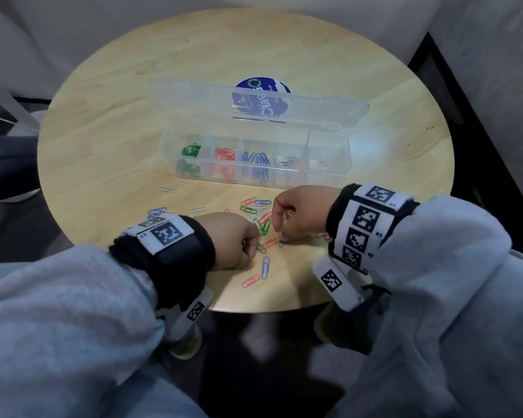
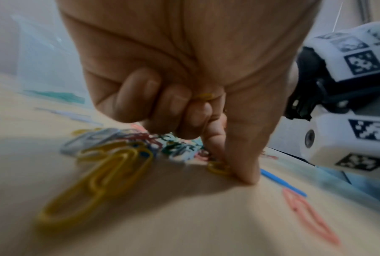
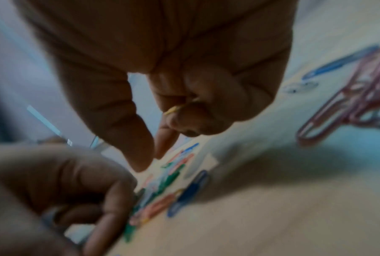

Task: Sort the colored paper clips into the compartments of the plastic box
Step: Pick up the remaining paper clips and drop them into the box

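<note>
We are in the middle of gathering yellows. The plastic box (image 1: 341, 158) sits open at twelve o'clock from our hands, lid tipped back, with green, red, blue and pale clips already in four compartments from the left. The fifth holds what looks like a clip or two, though through the clear wall we cannot tell their color.

Our left hand (image 1: 234, 241) is down on the table (image 1: 103, 122), thumb and forefinger pinching a yellow clip (image 2: 217, 167) flat against the wood. The other fingers curl in over what seems to be another yellow clip tucked in the palm. Our right hand (image 1: 299, 211) hovers at about one o'clock from the left, fingers curled round a yellow clip of its own (image 1: 290, 212). Its thumb and forefinger point down, slightly apart, over the loose pile (image 1: 258, 218).

That pile of red, green, blue and pale clips lies between the two hands. A blue clip (image 1: 265, 267) and a red clip (image 1: 250, 281) lie at six o'clock from it, near the table's edge. More yellow clips (image 2: 97, 183) lie beside the left wrist.

Next, we judge, the left hand must lift its clip cleanly; it lies flat, so a nail under the wire would help. Then both hands carry their yellows to an end compartment at twelve o'clock.
</note>
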Demonstrator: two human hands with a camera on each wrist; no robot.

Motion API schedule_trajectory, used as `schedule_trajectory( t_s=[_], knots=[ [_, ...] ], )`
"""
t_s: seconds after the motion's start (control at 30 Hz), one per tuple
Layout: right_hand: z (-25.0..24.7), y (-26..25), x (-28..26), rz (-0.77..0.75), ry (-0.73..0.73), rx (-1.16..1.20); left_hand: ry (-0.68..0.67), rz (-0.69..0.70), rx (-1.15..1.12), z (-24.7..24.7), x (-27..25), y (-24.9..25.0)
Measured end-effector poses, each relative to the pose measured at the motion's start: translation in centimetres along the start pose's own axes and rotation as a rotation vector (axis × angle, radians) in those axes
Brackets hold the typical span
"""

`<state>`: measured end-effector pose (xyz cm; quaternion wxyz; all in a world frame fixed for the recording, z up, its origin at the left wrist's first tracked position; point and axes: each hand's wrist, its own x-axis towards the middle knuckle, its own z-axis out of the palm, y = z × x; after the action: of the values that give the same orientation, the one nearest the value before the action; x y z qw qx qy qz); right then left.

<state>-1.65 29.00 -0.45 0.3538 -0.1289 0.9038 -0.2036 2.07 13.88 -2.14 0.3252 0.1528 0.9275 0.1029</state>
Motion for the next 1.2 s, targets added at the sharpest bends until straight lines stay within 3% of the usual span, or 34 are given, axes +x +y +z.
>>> schedule_trajectory(
  t_s=[0.13, 0.4, 0.57, 0.83, 0.93, 1.07, 1.2],
  knots=[
    [0.4, -0.7, 0.5, -0.024, -0.004, -0.188, -0.021, 0.003, -0.122, -0.4, 0.1, -0.7],
    [1.0, -1.2, 1.7, -0.062, -0.062, -0.418, 0.069, -0.02, -0.578, -2.1, -0.5, -1.9],
    [0.8, -0.7, 1.2, -0.086, -0.105, -0.415, 0.115, -0.018, -0.747, -2.8, -0.5, -2.3],
    [-1.3, 0.9, 0.0, -0.104, 0.01, -0.149, 0.142, -0.093, -0.959, -3.1, -0.3, -2.5],
    [-2.1, 1.3, -0.7, -0.066, -0.021, -0.022, 0.152, -0.111, -1.057, -3.3, -0.3, -2.4],
    [-3.0, 1.8, -1.4, -0.104, -0.054, 0.338, 0.172, -0.096, -1.235, -3.6, -0.5, -1.8],
    [-5.2, 2.6, -2.4, -0.138, 0.012, 0.754, 0.203, -0.095, -1.421, -4.2, -0.7, -1.1]
  ],
)
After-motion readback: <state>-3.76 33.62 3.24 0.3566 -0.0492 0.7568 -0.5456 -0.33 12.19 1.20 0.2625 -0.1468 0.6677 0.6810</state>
